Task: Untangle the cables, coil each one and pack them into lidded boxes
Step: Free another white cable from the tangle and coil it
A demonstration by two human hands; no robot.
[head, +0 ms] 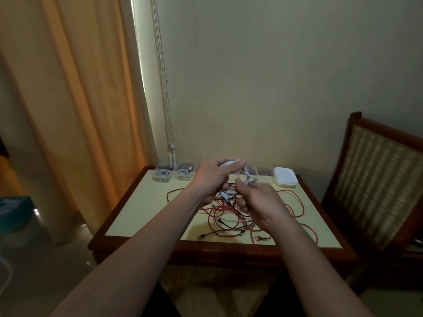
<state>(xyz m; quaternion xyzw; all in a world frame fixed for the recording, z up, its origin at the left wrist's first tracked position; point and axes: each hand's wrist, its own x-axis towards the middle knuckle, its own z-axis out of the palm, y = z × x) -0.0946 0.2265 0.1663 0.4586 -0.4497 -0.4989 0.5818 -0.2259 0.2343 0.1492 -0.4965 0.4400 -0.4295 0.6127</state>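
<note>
Hands meet above the desk [142, 216] — the left hand [209, 178] grips a white cable [248, 176] in loops, the right hand [258, 202] pinching its lower strand. Beneath them sprawls a tangle of red cables [295, 202]. Behind, along the far edge — two clear boxes [163, 175] holding coiled white cables, stacked lids [285, 176] to the right.

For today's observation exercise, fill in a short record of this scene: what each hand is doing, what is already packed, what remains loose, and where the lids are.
left hand: holds a coil of white cable
right hand: pinches the same white cable
packed: two clear boxes at the table's far left, each with a coiled white cable, no lids on
loose: red cables tangled with dark ones on the table
lids: white stack, far right
</note>
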